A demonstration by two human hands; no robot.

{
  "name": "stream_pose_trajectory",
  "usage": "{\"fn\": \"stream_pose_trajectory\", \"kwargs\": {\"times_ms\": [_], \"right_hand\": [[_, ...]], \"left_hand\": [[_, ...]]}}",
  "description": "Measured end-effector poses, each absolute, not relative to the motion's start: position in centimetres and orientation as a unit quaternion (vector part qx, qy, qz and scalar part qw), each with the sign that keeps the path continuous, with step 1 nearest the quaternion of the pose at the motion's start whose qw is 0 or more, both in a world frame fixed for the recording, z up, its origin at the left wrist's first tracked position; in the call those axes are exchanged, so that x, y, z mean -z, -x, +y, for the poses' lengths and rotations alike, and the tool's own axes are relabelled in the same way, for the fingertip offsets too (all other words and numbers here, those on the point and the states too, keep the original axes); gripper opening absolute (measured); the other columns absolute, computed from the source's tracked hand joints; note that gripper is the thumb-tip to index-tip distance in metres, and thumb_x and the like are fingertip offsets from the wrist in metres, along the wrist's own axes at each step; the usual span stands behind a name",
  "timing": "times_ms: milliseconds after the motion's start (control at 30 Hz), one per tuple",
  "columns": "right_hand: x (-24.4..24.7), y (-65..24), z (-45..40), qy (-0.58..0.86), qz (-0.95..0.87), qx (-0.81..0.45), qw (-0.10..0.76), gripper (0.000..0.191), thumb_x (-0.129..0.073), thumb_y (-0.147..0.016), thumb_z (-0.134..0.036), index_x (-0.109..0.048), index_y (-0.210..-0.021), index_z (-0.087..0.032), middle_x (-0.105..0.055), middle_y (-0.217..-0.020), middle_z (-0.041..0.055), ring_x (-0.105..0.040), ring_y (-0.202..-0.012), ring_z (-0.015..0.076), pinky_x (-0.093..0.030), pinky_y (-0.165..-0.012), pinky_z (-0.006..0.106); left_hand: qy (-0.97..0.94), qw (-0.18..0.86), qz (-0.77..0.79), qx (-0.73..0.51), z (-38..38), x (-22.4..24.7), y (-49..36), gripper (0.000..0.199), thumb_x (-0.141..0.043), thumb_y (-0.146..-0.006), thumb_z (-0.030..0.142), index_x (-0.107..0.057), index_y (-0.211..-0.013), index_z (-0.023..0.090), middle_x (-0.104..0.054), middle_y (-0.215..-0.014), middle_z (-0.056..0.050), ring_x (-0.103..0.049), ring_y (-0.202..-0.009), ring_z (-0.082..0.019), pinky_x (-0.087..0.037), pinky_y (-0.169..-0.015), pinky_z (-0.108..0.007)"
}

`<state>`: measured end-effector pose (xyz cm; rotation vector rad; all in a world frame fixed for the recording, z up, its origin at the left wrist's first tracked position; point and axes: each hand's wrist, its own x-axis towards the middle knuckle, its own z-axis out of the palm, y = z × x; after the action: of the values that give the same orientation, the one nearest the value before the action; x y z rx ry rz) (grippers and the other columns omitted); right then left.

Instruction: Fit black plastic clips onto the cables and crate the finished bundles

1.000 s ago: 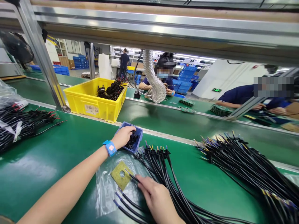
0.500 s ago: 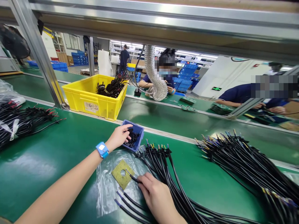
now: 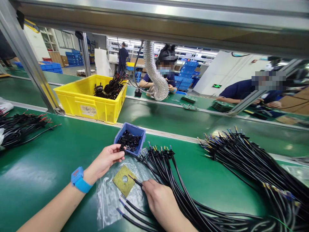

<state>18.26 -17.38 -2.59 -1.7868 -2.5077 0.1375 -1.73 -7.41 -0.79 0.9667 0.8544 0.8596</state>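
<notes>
Between thumb and fingers, my left hand pinches a small black plastic part at the near edge of a blue bin. Many similar black parts lie in that bin. My right hand is closed on a black cable, its stripped end pointing up and left over a yellow-green square sponge with a round hole. Under the sponge lies a clear plastic bag. Several more cable ends rest just left of my right hand.
A bundle of black cables runs beside my right hand, and a larger bundle lies at right. Behind stands a yellow crate holding cables. More cables lie at left. Two co-workers sit across the line; metal posts and a beam frame the bench.
My left hand has come out of the blue bin toward me and left, now with a small black plastic part. My right hand keeps its grip on the cable. The view has shifted slightly.
</notes>
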Motion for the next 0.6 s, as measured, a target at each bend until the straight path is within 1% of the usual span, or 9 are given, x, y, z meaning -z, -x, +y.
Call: {"fn": "stream_pose_trajectory", "kwargs": {"times_ms": [67,133,200,300,367,400,500,567,600], "right_hand": [[2.6,-18.4,-17.4,0.584,-0.808,-0.059,0.044,0.023,-0.04,-0.085,-0.009,-0.059,-0.077,-0.019,-0.064,-0.072,0.0019,-0.062,-0.061,0.015,-0.035,-0.053,0.022],[2.7,-18.6,-17.4,0.586,-0.804,-0.077,0.067,0.022,-0.039,-0.086,-0.012,-0.06,-0.082,-0.019,-0.065,-0.074,0.0025,-0.063,-0.065,0.0163,-0.038,-0.056,0.023],[2.8,-18.9,-17.5,0.583,-0.801,-0.097,0.099,0.022,-0.038,-0.087,-0.014,-0.06,-0.085,-0.019,-0.065,-0.076,0.0033,-0.063,-0.068,0.0167,-0.041,-0.059,0.023],[3.0,-19.2,-17.6,0.573,-0.796,-0.124,0.153,0.024,-0.035,-0.089,-0.017,-0.059,-0.089,-0.02,-0.066,-0.08,0.0041,-0.063,-0.072,0.0163,-0.043,-0.064,0.022],[2.9,-19.3,-17.7,0.572,-0.79,-0.133,0.178,0.025,-0.034,-0.09,-0.018,-0.059,-0.09,-0.02,-0.066,-0.081,0.0045,-0.063,-0.073,0.0164,-0.044,-0.065,0.023],[2.7,-19.3,-17.7,0.573,-0.786,-0.136,0.187,0.025,-0.034,-0.09,-0.019,-0.059,-0.089,-0.02,-0.066,-0.081,0.0048,-0.063,-0.073,0.0167,-0.044,-0.065,0.023],[2.3,-19.2,-17.9,0.581,-0.775,-0.145,0.203,0.024,-0.036,-0.088,-0.019,-0.06,-0.088,-0.019,-0.066,-0.079,0.0053,-0.063,-0.071,0.0168,-0.044,-0.064,0.023],[2.1,-19.0,-18.1,0.586,-0.769,-0.149,0.21,0.022,-0.04,-0.085,-0.018,-0.062,-0.087,-0.019,-0.067,-0.079,0.0053,-0.063,-0.07,0.0167,-0.044,-0.063,0.023],[2.1,-18.9,-18.2,0.589,-0.766,-0.15,0.21,0.02,-0.042,-0.083,-0.018,-0.062,-0.087,-0.019,-0.067,-0.078,0.0051,-0.063,-0.071,0.0169,-0.044,-0.063,0.022]], "left_hand": [[-0.474,0.695,0.4,-0.364,-7.1,1.4,2.2,0.027,-0.07,-0.065,0.028,-0.061,-0.085,0.014,-0.054,-0.067,0.003,-0.05,-0.059,-0.008,-0.039,-0.056,-0.019],[-0.535,0.667,0.415,-0.31,-6.7,1.9,2.5,0.028,-0.066,-0.067,0.031,-0.061,-0.086,0.012,-0.052,-0.062,0.004,-0.046,-0.054,-0.008,-0.037,-0.054,-0.021],[-0.615,0.61,0.433,-0.248,-6.5,2.2,2.8,0.026,-0.059,-0.07,0.032,-0.061,-0.086,0.012,-0.05,-0.059,0.004,-0.044,-0.052,-0.009,-0.036,-0.053,-0.022],[-0.728,0.465,0.464,-0.198,-6.5,2.4,3.1,0.027,-0.052,-0.072,0.028,-0.064,-0.091,0.013,-0.054,-0.067,0.001,-0.047,-0.06,-0.013,-0.036,-0.057,-0.024],[-0.767,0.391,0.478,-0.174,-6.7,2.3,3.1,0.028,-0.051,-0.073,0.026,-0.064,-0.094,0.014,-0.056,-0.069,0.0,-0.049,-0.063,-0.014,-0.036,-0.059,-0.024],[-0.776,0.374,0.482,-0.161,-6.7,2.2,3.1,0.027,-0.051,-0.073,0.026,-0.065,-0.093,0.015,-0.057,-0.068,0.0,-0.05,-0.063,-0.015,-0.036,-0.058,-0.024],[-0.795,0.336,0.484,-0.14,-6.9,2.1,3.5,0.021,-0.05,-0.073,0.026,-0.066,-0.081,0.015,-0.061,-0.068,-0.002,-0.054,-0.064,-0.017,-0.037,-0.059,-0.024],[-0.806,0.313,0.481,-0.144,-7.0,2.5,4.1,0.02,-0.05,-0.074,0.026,-0.066,-0.079,0.017,-0.063,-0.072,-0.003,-0.057,-0.068,-0.018,-0.04,-0.062,-0.025],[-0.81,0.304,0.478,-0.152,-7.0,2.9,4.4,0.02,-0.05,-0.074,0.026,-0.067,-0.081,0.018,-0.064,-0.073,-0.002,-0.058,-0.069,-0.018,-0.041,-0.063,-0.026]]}}
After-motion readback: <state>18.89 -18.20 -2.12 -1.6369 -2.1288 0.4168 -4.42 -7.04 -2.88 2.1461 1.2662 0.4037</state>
